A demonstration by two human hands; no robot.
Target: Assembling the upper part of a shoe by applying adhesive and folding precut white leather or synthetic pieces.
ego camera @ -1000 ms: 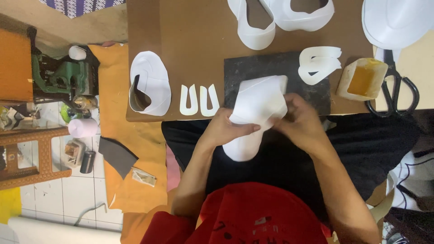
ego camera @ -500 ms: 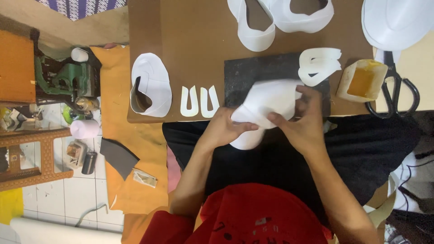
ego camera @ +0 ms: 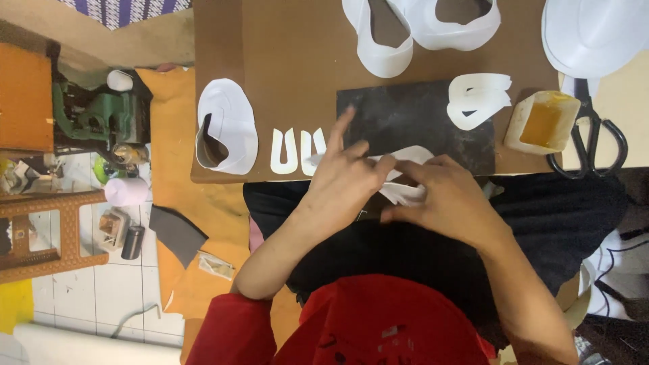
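A brown work board (ego camera: 284, 40) fills the upper middle of the view, seen from above. To its left lies an orange cloth (ego camera: 172, 115) spread over the floor. Further left, white floor tiles (ego camera: 115, 290) show, with an orange plastic stool (ego camera: 47, 233) standing on them. Above the stool sits a green machine (ego camera: 94, 118), and beside that an orange block-shaped surface (ego camera: 23, 98). A purple patterned fabric (ego camera: 125, 10) shows along the top edge. The light is even and soft.
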